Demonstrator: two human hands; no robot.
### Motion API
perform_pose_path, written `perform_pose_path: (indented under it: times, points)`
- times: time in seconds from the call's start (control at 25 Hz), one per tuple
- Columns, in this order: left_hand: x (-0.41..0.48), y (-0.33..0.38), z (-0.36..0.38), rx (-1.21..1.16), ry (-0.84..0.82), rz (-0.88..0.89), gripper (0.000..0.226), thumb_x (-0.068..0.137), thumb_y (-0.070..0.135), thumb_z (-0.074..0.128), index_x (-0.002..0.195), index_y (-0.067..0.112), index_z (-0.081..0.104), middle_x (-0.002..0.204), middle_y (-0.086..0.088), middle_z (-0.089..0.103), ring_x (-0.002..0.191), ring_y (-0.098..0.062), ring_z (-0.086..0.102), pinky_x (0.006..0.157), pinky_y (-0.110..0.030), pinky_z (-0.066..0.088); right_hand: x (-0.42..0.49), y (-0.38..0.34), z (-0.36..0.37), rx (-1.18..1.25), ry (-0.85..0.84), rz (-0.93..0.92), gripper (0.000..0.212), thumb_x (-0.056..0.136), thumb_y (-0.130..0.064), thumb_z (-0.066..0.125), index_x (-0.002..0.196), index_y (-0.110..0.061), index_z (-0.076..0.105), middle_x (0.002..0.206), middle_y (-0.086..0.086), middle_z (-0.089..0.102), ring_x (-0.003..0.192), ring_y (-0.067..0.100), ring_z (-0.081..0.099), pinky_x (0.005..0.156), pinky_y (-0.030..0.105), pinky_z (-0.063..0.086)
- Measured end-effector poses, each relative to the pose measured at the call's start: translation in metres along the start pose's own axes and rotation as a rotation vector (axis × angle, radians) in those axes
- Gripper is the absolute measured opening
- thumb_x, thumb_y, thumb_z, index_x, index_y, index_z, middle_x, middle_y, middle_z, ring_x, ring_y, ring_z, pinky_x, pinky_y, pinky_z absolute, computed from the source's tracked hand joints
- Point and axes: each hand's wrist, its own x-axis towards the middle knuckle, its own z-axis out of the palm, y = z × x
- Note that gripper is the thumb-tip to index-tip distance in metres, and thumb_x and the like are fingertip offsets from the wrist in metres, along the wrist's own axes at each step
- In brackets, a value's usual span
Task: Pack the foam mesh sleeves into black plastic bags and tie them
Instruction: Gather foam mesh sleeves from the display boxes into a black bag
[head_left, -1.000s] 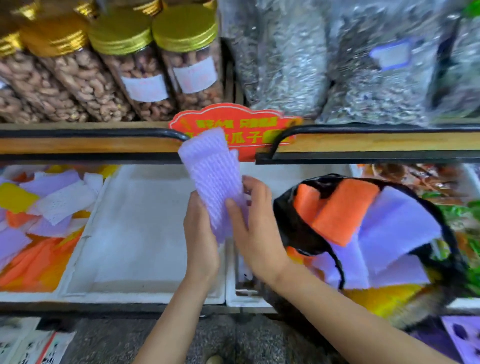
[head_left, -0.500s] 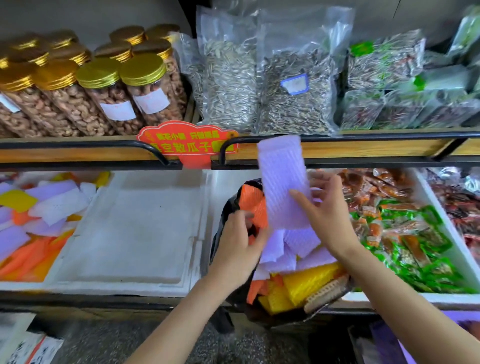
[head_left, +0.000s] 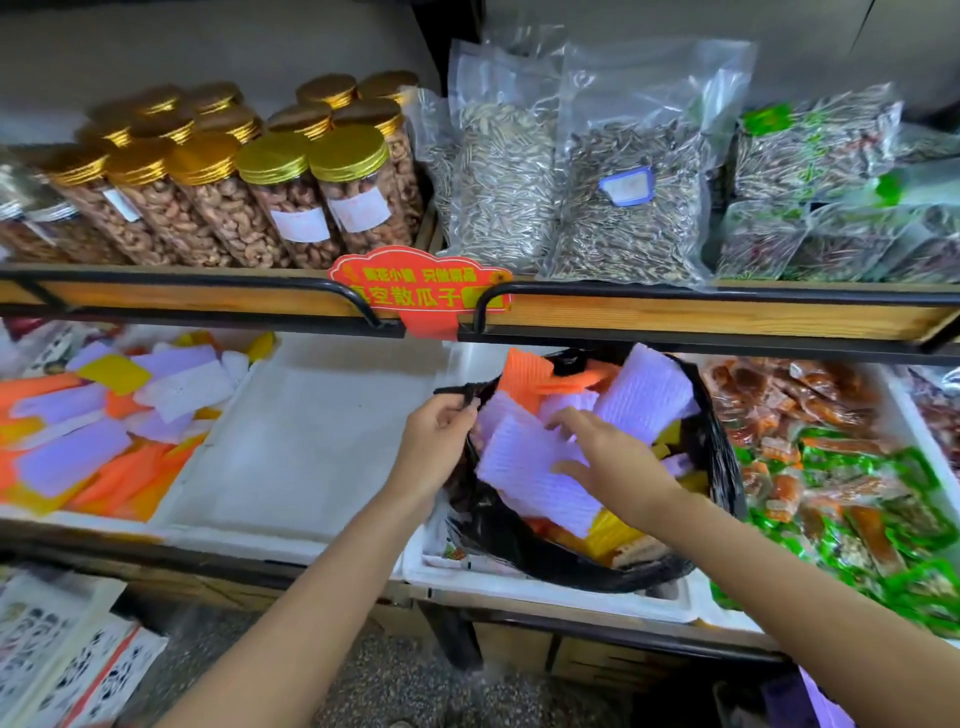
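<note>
A black plastic bag (head_left: 498, 525) sits open in a white foam tray (head_left: 519, 587) on the lower shelf, near its front edge, stuffed with purple, orange and yellow foam mesh sleeves (head_left: 644, 395). The left hand (head_left: 439, 447) pinches the bag's left rim. The right hand (head_left: 608, 452) lies with fingers spread on the top purple sleeve (head_left: 524, 467) inside the bag. Further left, another tray holds a heap of loose sleeves (head_left: 78, 431). Right of the bag lie snack packets (head_left: 857, 493). The upper shelf carries gold-lidded nut jars (head_left: 291, 208) and clear seed bags (head_left: 623, 208).
</note>
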Motion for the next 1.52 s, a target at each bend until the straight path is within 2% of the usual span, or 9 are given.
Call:
perform_pose_path:
  times: [0.2,0.48,0.64,0.76,0.88,0.96,1.08,1.28,1.52]
  points:
    - [-0.005,0.004,-0.005,-0.084,-0.02,-0.002,0.011,0.094,0.011,0.054,0.089,0.013,0.063,0.063,0.0,0.055,0.053,-0.007,0.054,0.062,-0.021,0.045,0.044,0.007,0.023,-0.522,-0.083,0.028,0.044,0.093,-0.033,0.053,0.133,-0.018,0.041,0.13,0.005,0.046,0.122,0.026,0.039,0.092,0.033,0.036]
    - [-0.009,-0.018,-0.015,0.003,0.017,-0.033,0.008,0.093,0.011,0.055,0.088,0.011,0.062,0.064,-0.001,0.06,0.069,-0.018,0.058,0.077,-0.04,0.048,0.033,0.0,0.054,-0.44,-0.352,-0.123,0.044,0.098,-0.015,0.043,0.141,-0.016,0.033,0.138,0.007,0.037,0.121,0.026,0.046,0.089,0.036,0.042]
    - [-0.004,-0.025,-0.012,0.047,0.047,0.004,0.012,0.092,0.01,0.055,0.087,0.02,0.06,0.07,-0.002,0.06,0.068,-0.015,0.059,0.077,-0.033,0.047,0.007,-0.007,0.012,-0.154,0.126,-0.317,0.053,0.08,-0.003,0.066,0.128,-0.009,0.046,0.123,0.012,0.055,0.102,0.03,0.059,0.079,0.026,0.039]
    - [0.001,-0.026,-0.003,0.127,0.036,0.074,0.015,0.092,0.01,0.057,0.085,0.024,0.058,0.069,-0.002,0.058,0.07,-0.02,0.059,0.075,-0.033,0.045,-0.002,0.02,-0.018,-0.29,0.492,-0.091,0.067,0.068,-0.006,0.078,0.125,0.001,0.043,0.119,0.023,0.055,0.11,0.036,0.049,0.096,0.039,0.038]
    - [0.003,-0.027,0.012,0.216,-0.002,0.141,0.022,0.092,0.014,0.058,0.08,0.031,0.053,0.066,0.001,0.055,0.068,-0.022,0.055,0.07,-0.032,0.045,-0.001,0.045,-0.042,-0.064,0.247,0.353,0.056,0.088,-0.019,0.064,0.134,0.002,0.039,0.126,0.02,0.051,0.118,0.036,0.046,0.095,0.041,0.039]
    - [0.001,-0.023,0.019,0.252,-0.008,0.204,0.012,0.093,0.016,0.056,0.084,0.023,0.058,0.065,0.005,0.051,0.066,-0.016,0.05,0.063,-0.019,0.04,0.0,0.051,-0.054,0.096,0.147,0.437,0.022,0.093,-0.021,0.055,0.106,-0.003,0.056,0.097,0.015,0.064,0.089,0.035,0.058,0.073,0.038,0.043]
    - [0.001,0.0,0.015,0.205,0.08,0.343,0.012,0.095,0.018,0.054,0.097,0.01,0.063,0.073,0.007,0.058,0.068,-0.008,0.052,0.067,-0.018,0.039,0.006,0.029,-0.077,0.122,0.303,0.295,0.026,0.094,-0.02,0.052,0.071,-0.008,0.048,0.059,0.001,0.05,0.055,0.018,0.047,0.058,0.035,0.027]
    - [-0.021,0.052,-0.008,0.082,0.115,0.516,0.02,0.087,0.033,0.049,0.093,0.02,0.063,0.071,0.006,0.057,0.063,-0.012,0.049,0.064,-0.03,0.041,0.006,-0.054,-0.085,0.329,0.318,0.009,0.019,0.094,-0.02,0.05,0.083,-0.013,0.064,0.066,-0.008,0.062,0.054,0.003,0.053,0.059,0.021,0.039]
    - [-0.073,0.038,-0.065,0.081,0.04,0.375,0.021,0.096,0.012,0.051,0.076,0.018,0.055,0.059,0.01,0.06,0.056,-0.006,0.056,0.061,-0.018,0.047,-0.012,-0.133,-0.027,0.4,0.203,-0.26,0.023,0.085,-0.024,0.052,0.073,-0.008,0.062,0.066,0.0,0.062,0.068,0.011,0.054,0.062,0.025,0.038]
